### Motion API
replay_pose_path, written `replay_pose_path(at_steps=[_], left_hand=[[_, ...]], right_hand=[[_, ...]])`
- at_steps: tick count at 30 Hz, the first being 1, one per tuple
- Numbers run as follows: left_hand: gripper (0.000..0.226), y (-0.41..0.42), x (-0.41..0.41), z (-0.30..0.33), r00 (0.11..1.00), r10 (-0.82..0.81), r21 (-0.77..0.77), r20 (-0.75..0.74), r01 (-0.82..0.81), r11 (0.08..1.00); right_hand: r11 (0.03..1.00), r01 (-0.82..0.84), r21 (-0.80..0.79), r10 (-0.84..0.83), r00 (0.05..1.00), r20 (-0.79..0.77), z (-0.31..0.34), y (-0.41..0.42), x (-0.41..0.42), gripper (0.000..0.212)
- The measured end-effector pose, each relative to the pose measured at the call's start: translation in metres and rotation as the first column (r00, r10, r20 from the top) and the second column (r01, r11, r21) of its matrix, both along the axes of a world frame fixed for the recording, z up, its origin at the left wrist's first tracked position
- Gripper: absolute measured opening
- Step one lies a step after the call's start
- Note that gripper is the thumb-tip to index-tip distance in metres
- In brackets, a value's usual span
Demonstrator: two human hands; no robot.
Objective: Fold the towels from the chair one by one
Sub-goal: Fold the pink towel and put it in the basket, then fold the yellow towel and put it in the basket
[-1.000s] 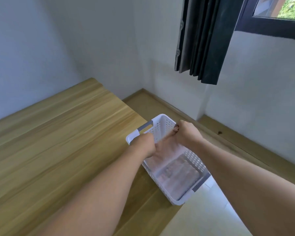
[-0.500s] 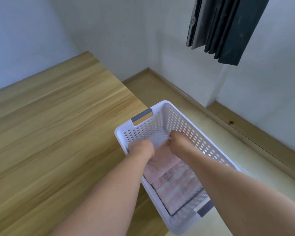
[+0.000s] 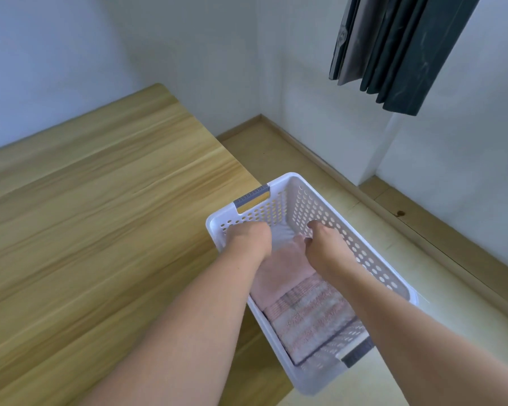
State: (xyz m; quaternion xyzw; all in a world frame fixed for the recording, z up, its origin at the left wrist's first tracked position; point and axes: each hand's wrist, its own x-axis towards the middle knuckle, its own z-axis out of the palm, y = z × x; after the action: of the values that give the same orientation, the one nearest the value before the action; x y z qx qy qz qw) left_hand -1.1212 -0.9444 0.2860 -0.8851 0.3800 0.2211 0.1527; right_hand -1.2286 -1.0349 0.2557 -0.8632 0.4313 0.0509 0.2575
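A: Count the items in the frame.

B: One white perforated plastic basket (image 3: 364, 253) with two grey handle grips, one at its far end in mid-frame and one at its near end at lower right. Inside it lie two folded towels: one plain pink folded towel (image 3: 279, 271) at the far end and one pink-and-grey striped folded towel (image 3: 311, 315) at the near end, touching each other. Two bare hands are inside the basket.

A: State of the hands?

B: The left hand (image 3: 247, 238) is curled downward at the left corner of the plain pink folded towel. The right hand (image 3: 323, 238) is curled at its right corner. The fingertips are hidden, so a grip on the cloth cannot be confirmed for either hand.

A: Edges and open room?

B: The basket's left wall sits just beside the right edge of one light wooden tabletop (image 3: 100, 215), which fills the left half of the frame. Pale floor (image 3: 464, 312) lies at lower right, bordered by a wooden skirting along white walls. One dark pleated curtain (image 3: 393, 48) hangs at upper right, well apart from the basket.

A: Any markings?

B: No legible writing.
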Motion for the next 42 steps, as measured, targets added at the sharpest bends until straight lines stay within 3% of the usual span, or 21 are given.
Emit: replay_pose_path(at_steps=[6,9,13,21,31,42], left_hand=[[0.013,0.051,-0.022,0.089,0.998,-0.026,-0.332,0.057,0.044,0.942],[0.025,0.085,-0.031,0.120,0.993,-0.022,-0.460,0.115,0.072,0.885],[0.025,0.142,-0.024,0.151,0.981,-0.022,-0.554,0.195,0.129,0.822],[0.032,0.293,0.036,0.186,0.974,-0.021,-0.645,0.225,0.165,0.747],[0.037,0.439,0.107,0.225,0.963,-0.021,-0.664,0.270,0.201,0.720],[0.036,0.590,0.198,0.231,0.952,-0.025,-0.690,0.307,0.241,0.682]], right_hand=[[0.998,-0.054,0.026,0.051,0.992,0.116,0.089,0.047,-0.039,0.043],[0.995,-0.098,-0.004,0.097,0.979,0.178,0.129,0.078,-0.044,0.046],[0.992,-0.118,-0.051,0.126,0.969,0.211,0.170,0.125,-0.041,0.048],[0.982,-0.110,-0.153,0.152,0.943,0.298,0.221,0.261,0.008,0.046],[0.970,-0.095,-0.225,0.164,0.936,0.311,0.258,0.401,0.068,0.048],[0.976,-0.076,-0.204,0.151,0.912,0.382,0.266,0.549,0.163,0.050]])
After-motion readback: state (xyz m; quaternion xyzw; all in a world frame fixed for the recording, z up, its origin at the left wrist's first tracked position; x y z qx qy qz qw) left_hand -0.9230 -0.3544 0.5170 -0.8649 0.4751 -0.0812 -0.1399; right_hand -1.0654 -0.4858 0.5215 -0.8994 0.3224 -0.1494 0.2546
